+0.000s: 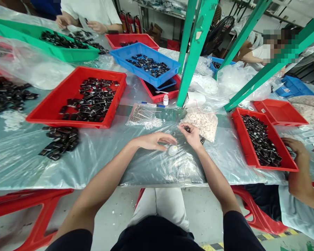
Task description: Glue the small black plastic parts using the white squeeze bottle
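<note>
My left hand (155, 140) rests on the plastic-covered table (107, 164), fingers curled loosely with the fingertips pressed together near a small white round cap (173, 150). Whether it pinches anything I cannot see. My right hand (191, 135) is closed in a pinch on a small black part (187, 129), held just above the table. A heap of small white pieces (202, 123) lies right behind that hand. A clear bag of thin metal pins (141, 114) sits farther back on the left.
A red tray (54, 104) of black parts stands at left, with loose black parts (59, 142) in front of it. Another red tray (251, 157) of black parts is at right, where a co-worker's hand (294, 146) reaches. Blue tray (146, 75), green posts (192, 52) and other people are behind.
</note>
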A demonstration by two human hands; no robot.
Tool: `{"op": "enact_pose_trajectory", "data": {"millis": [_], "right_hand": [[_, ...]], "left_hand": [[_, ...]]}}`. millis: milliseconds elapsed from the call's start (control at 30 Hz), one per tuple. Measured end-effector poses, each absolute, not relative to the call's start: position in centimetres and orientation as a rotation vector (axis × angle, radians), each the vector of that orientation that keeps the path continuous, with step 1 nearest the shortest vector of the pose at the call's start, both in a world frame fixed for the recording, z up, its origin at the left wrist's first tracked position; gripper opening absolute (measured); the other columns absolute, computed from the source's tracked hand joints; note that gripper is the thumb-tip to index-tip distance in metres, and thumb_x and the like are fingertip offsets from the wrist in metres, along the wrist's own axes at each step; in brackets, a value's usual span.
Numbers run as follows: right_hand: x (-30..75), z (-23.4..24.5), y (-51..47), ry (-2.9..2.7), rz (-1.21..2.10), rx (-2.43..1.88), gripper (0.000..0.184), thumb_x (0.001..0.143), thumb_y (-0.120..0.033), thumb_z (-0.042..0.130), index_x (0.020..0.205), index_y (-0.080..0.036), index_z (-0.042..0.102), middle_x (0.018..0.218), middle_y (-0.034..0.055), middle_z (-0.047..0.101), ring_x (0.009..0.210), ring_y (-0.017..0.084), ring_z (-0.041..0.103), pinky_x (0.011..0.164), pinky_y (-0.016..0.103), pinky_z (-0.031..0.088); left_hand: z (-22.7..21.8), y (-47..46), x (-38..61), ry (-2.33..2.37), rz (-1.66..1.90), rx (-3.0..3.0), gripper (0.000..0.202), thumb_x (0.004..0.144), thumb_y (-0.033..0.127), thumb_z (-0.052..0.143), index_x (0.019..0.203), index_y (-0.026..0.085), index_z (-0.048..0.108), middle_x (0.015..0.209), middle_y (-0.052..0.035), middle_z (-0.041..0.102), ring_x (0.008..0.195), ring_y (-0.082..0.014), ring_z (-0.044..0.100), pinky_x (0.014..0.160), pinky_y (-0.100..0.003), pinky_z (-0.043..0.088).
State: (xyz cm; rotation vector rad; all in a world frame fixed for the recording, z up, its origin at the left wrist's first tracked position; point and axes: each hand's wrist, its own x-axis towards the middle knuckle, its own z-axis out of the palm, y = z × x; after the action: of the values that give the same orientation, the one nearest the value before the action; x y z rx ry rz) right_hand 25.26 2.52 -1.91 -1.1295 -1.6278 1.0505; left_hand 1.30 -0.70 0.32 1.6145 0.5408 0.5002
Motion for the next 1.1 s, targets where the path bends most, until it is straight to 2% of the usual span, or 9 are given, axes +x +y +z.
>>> {"op": "enact_pose_trajectory", "data": {"millis": [100, 200, 400, 533, 667, 767, 867, 1000, 1100], "right_hand": [[24.9, -1.6, 2.2, -1.625, 1.137, -1.073, 0.035, 0.083, -0.052, 0.073, 0.090, -0.018, 0.072, 0.080, 0.0033, 0.066, 0.069, 0.015, 0.055, 0.063, 0.029, 0.043], [24.7, -1.1, 1.7, -1.644, 1.240, -1.018, 0.038, 0.083, -0.055, 0.075, 0.090, -0.018, 0.072, 0.075, 0.0016, 0.061, 0.068, 0.015, 0.053, 0.061, 0.028, 0.040], [24.6, -0.6, 1.1, -1.643, 1.431, -0.944, 0.045, 0.080, -0.061, 0.078, 0.087, -0.018, 0.070, 0.064, -0.0027, 0.051, 0.058, 0.011, 0.042, 0.053, 0.027, 0.029], [24.8, -0.5, 1.1, -1.644, 1.526, -0.937, 0.046, 0.081, -0.063, 0.077, 0.088, -0.018, 0.069, 0.059, -0.0055, 0.044, 0.053, 0.009, 0.034, 0.051, 0.027, 0.024], [24.7, -0.6, 1.1, -1.689, 1.497, -0.937, 0.042, 0.086, -0.060, 0.072, 0.086, -0.018, 0.067, 0.064, -0.0036, 0.048, 0.056, 0.010, 0.038, 0.053, 0.027, 0.029], [24.6, -1.0, 1.2, -1.745, 1.308, -0.981, 0.034, 0.089, -0.053, 0.068, 0.088, -0.018, 0.066, 0.074, -0.0004, 0.057, 0.062, 0.012, 0.045, 0.058, 0.028, 0.034], [24.7, -1.6, 1.2, -1.834, 1.156, -1.054, 0.024, 0.090, -0.043, 0.065, 0.095, -0.020, 0.062, 0.078, -0.0009, 0.058, 0.062, 0.012, 0.046, 0.059, 0.028, 0.036], [25.0, -1.7, 0.9, -1.944, 1.156, -1.050, 0.021, 0.086, -0.031, 0.061, 0.103, -0.023, 0.052, 0.084, -0.0026, 0.057, 0.063, 0.013, 0.047, 0.063, 0.028, 0.040], [25.1, -1.4, 0.8, -2.016, 1.177, -0.989, 0.016, 0.087, -0.026, 0.053, 0.101, -0.024, 0.047, 0.085, -0.0028, 0.053, 0.068, 0.014, 0.046, 0.068, 0.029, 0.040]], "left_hand": [[-0.1, -0.1, 1.3, 0.667, 0.749, 1.566, 0.037, 0.086, 0.035, 0.079, 0.120, 0.020, 0.074, 0.118, -0.0118, 0.077, 0.110, -0.0244, 0.073, 0.097, -0.038, 0.057], [-0.8, 0.1, 2.2, 0.862, 1.055, 1.526, 0.040, 0.084, 0.043, 0.080, 0.115, 0.019, 0.076, 0.103, -0.0096, 0.079, 0.092, -0.0211, 0.073, 0.084, -0.033, 0.057], [-1.2, -0.7, 3.9, 0.965, 1.180, 1.633, 0.030, 0.085, 0.046, 0.078, 0.099, 0.020, 0.083, 0.095, -0.0082, 0.078, 0.079, -0.0172, 0.067, 0.067, -0.028, 0.049], [-1.2, -0.9, 4.2, 0.962, 1.240, 1.631, 0.028, 0.085, 0.047, 0.078, 0.093, 0.021, 0.084, 0.089, -0.0075, 0.077, 0.076, -0.0167, 0.065, 0.064, -0.028, 0.046], [-1.2, -0.9, 4.3, 0.963, 1.245, 1.606, 0.030, 0.084, 0.049, 0.078, 0.086, 0.019, 0.080, 0.086, -0.0072, 0.074, 0.072, -0.0155, 0.063, 0.063, -0.029, 0.046], [-1.0, -1.0, 4.3, 0.985, 1.234, 1.555, 0.032, 0.082, 0.049, 0.080, 0.085, 0.018, 0.076, 0.083, -0.0057, 0.072, 0.070, -0.0147, 0.061, 0.064, -0.028, 0.048], [-1.1, -0.9, 4.4, 1.010, 1.218, 1.488, 0.033, 0.079, 0.049, 0.081, 0.083, 0.017, 0.073, 0.080, -0.0044, 0.071, 0.070, -0.0141, 0.062, 0.066, -0.027, 0.049], [-1.4, -0.8, 4.6, 1.020, 1.179, 1.453, 0.037, 0.077, 0.052, 0.081, 0.083, 0.017, 0.071, 0.077, -0.0032, 0.070, 0.068, -0.0136, 0.061, 0.066, -0.027, 0.048], [-1.5, -0.9, 4.7, 1.006, 1.127, 1.460, 0.039, 0.079, 0.054, 0.079, 0.086, 0.017, 0.070, 0.075, -0.0021, 0.069, 0.067, -0.0138, 0.061, 0.065, -0.027, 0.049]]}}
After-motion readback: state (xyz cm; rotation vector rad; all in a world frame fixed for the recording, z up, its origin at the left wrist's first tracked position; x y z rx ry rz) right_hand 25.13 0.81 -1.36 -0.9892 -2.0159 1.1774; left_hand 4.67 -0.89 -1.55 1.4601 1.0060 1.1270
